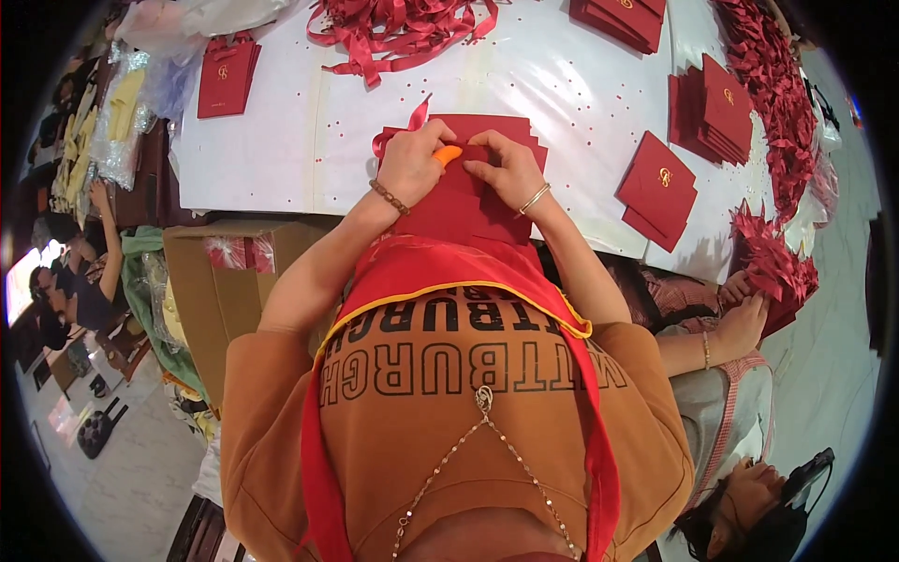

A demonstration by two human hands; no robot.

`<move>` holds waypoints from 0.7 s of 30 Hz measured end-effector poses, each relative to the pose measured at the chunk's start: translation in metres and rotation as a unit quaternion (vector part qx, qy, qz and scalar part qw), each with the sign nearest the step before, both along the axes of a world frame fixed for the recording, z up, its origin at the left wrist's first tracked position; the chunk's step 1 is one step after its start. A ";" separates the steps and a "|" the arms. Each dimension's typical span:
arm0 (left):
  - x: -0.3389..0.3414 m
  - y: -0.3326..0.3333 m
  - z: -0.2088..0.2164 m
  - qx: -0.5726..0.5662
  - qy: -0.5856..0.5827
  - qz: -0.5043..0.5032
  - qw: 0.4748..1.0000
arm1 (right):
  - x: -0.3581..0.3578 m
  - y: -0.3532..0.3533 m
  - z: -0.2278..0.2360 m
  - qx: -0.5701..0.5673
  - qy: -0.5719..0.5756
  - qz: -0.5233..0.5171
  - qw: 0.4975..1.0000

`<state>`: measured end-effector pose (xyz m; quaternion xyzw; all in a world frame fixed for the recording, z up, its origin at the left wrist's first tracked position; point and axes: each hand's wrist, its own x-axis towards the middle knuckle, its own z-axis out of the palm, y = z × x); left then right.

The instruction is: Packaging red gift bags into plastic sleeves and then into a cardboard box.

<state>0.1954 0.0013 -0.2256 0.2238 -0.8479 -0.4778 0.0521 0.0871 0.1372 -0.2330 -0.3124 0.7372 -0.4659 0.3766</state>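
Observation:
A stack of dark red paper bags [449,201] lies in front of me at the table's near edge, partly covered by my red apron. My left hand [405,167] is closed around a small orange-handled tool [450,154]; its working end is hidden. A red ribbon [418,116] sticks out beyond that hand. Thumb and forefinger of my right hand [512,175] curl onto the top bag close to the orange tool, pinching it near its upper part. Whether ribbon is also between those fingers is too small to tell.
Loose red ribbons [398,33] heap at the far side of the white table [262,159]. Finished-looking red bags [716,112] stand in piles at the right, one pair [228,77] at the left. A co-worker's hands [744,318] hold ribboned bags at right. A cardboard box [211,309] stands left.

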 end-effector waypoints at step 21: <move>0.064 -0.018 0.028 -0.401 0.001 -0.303 0.864 | 0.002 -0.001 -0.007 0.004 -0.003 -0.021 1.000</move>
